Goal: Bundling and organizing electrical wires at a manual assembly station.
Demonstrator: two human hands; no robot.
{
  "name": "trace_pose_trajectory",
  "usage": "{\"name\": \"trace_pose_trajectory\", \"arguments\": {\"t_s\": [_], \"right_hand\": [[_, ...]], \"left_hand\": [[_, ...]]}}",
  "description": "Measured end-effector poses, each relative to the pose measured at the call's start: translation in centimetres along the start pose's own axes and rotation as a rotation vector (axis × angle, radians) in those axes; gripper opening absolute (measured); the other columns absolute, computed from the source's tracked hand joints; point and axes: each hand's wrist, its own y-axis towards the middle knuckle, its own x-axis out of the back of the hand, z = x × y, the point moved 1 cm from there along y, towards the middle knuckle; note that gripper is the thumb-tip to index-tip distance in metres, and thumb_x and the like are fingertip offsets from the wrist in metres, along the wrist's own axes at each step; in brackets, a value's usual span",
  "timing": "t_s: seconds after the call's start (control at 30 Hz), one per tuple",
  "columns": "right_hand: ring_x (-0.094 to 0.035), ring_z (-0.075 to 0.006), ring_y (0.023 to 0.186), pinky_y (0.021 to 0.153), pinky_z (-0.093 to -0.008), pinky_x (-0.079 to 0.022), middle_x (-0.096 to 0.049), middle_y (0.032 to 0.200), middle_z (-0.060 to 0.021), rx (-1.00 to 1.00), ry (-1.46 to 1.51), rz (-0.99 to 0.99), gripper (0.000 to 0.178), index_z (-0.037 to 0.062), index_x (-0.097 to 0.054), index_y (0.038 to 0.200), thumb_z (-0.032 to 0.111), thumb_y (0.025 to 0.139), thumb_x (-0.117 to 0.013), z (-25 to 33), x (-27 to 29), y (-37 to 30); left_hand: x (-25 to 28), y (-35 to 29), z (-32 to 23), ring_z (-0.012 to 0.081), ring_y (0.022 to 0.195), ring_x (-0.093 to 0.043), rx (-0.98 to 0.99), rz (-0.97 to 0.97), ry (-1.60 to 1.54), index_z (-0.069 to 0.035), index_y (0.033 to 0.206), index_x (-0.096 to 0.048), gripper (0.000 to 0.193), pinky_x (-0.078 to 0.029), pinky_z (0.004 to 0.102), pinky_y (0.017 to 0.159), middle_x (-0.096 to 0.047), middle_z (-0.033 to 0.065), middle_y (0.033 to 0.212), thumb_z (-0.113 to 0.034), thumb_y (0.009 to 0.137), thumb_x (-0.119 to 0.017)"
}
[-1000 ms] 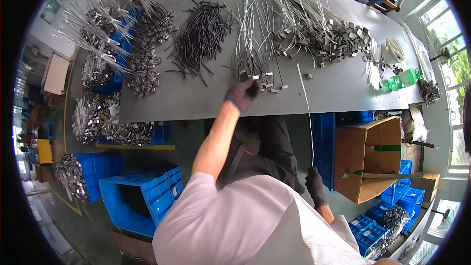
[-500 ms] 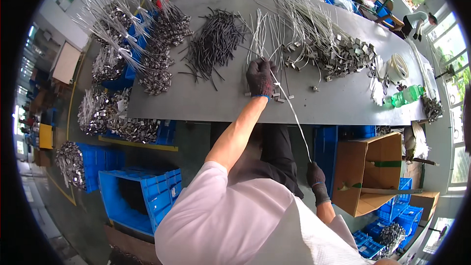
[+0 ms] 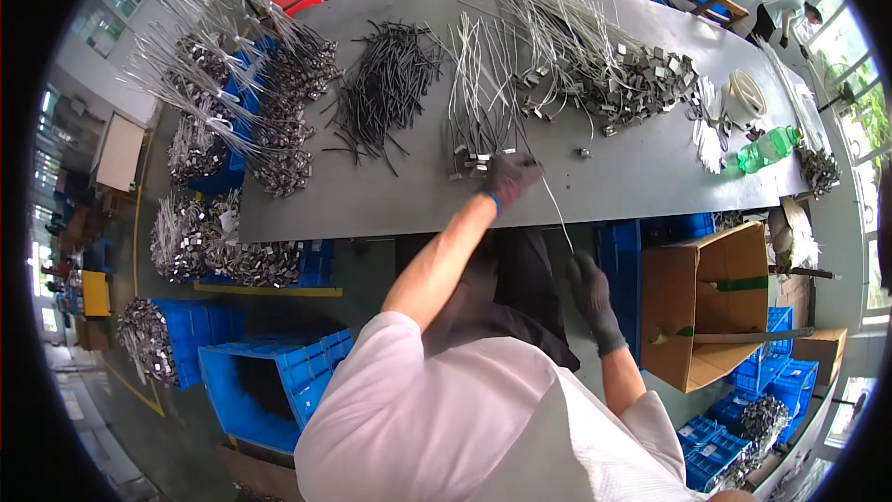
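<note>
1 pale wire (image 3: 558, 211) slants down-right from left hand (image 3: 513, 177) to right hand (image 3: 592, 293); whether the fingers pinch, I cannot tell.

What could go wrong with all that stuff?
The white strand running between the left grip and right grip might slip loose. It could snag on the small metal blocks beside the left grip. The green bottle near the edge of the table might get knocked off.
</note>
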Motion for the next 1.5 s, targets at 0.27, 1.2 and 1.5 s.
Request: {"name": "trace_pose_trajectory", "arguments": {"t_s": [0.27,1.2,1.5], "right_hand": [[-0.06,-0.0432,0.117,0.096,-0.0437,-0.052,-0.062,0.126,-0.0249,-0.051,0.52,-0.207,0.049,-0.0072,-0.047,0.137,0.008,0.093,-0.062,5.4,-6.0,14.6],[-0.065,-0.0346,0.101,0.086,-0.039,-0.05,-0.068,0.109,-0.0181,-0.162,0.08,-0.35,0.029,0.0036,-0.064,0.12,0.025,0.1,-0.06,-6.0,0.2,8.3],[-0.067,-0.0419,0.087,0.075,-0.0507,-0.055,-0.069,0.095,-0.0221,-0.304,-0.558,0.402,0.017,0.0068,-0.067,0.101,0.011,0.091,-0.055,-13.2,1.3,-19.0]], "left_hand": [[-4.0,-5.6,0.3,0.008,0.074,-0.063,0.044,-0.009,-0.517,0.001,0.095,-0.076,0.016,-0.051,0.0265,0.066,-0.074,0.0018,0.085,-0.014,0.088,-0.075],[25.3,5.1,19.8,0.0341,0.1,-0.071,0.54,-0.475,1.046,-0.008,0.106,-0.074,0.031,-0.057,0.0473,0.083,-0.072,0.0176,0.111,-0.03,0.085,-0.065],[14.8,-0.2,14.2,0.0142,0.064,-0.062,0.521,-0.327,-1.253,-0.007,0.086,-0.068,0.004,-0.052,0.0286,0.057,-0.066,0.0039,0.073,-0.008,0.09,-0.067]]}}
